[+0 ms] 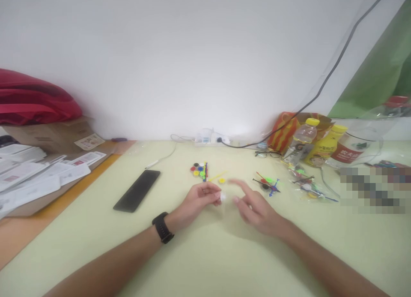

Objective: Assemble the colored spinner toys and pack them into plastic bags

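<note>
My left hand (201, 198) rests on the pale yellow table (205, 254), fingers curled in a pinch round a small white piece (222, 197). A black watch (162, 227) is on that wrist. My right hand (253, 205) hovers just right of the white piece, blurred, with fingers spread and the index finger stretched out. Beyond the hands lie a cluster of small coloured discs and sticks (199, 170), a yellow stick with a yellow disc (221, 179), and an assembled stick-and-disc figure (267, 183).
A black phone (137, 190) lies left of the hands. White leaflets (38, 172) and cardboard sit at far left under a red bag (32, 97). Bottles and snack packs (308, 142), plastic bags with more pieces (305, 183), glasses and a power strip (212, 138) line the back.
</note>
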### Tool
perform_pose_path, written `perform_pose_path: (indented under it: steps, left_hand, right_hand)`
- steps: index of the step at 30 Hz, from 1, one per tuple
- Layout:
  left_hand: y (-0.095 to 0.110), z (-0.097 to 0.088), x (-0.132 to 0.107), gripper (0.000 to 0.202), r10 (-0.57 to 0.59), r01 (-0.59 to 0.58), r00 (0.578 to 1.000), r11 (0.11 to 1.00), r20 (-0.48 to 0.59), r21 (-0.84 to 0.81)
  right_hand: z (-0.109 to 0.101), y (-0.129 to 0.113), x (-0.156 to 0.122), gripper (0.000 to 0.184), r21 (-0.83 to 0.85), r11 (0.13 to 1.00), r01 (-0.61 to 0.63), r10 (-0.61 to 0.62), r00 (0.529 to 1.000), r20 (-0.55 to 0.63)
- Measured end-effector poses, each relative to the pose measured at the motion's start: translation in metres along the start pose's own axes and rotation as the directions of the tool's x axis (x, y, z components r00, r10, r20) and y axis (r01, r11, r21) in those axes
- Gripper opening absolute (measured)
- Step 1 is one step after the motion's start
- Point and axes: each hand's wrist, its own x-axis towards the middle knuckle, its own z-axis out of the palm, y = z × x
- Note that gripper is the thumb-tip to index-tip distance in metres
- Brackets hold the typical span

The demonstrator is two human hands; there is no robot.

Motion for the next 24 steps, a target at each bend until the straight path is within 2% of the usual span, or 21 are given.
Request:
perform_pose_path:
  steps: [2, 4, 8, 13, 24]
  left_hand:
    - [0.0, 0.0, 0.0, 0.027, -0.002, 0.002, 1.0, 1.0, 0.003, 0.002]
    - [0.0, 0.0, 0.0, 0.026, -0.002, 0.002, 1.0, 1.0, 0.0, 0.003]
    - [0.002, 0.002, -0.001, 0.027, 0.012, -0.012, 1.0, 1.0, 0.009, 0.004]
    - [0.003, 0.003, 0.0, 0.026, 0.031, -0.032, 0.999, 0.999, 0.027, 0.02]
    - [0.005, 0.003, -0.001, 0.029, -0.052, 0.053, 0.997, 0.998, 0.055, -0.026]
  right_hand:
    - [0.0, -0.003, 0.0, 0.024, 0.175, 0.97, -0.166, 0.154, 0.985, 0.081]
    - [0.001, -0.006, 0.001, 0.022, 0.262, 0.944, -0.2, 0.192, 0.98, 0.056]
    - [0.007, -0.008, 0.003, 0.018, 0.267, 0.956, -0.124, 0.14, 0.989, -0.04]
    - [0.013, -0.005, 0.002, 0.015, 0.234, 0.97, -0.071, 0.086, 0.995, -0.054]
    - [0.011, 0.002, 0.002, 0.01, 0.134, 0.991, -0.019, 0.044, 0.982, -0.185]
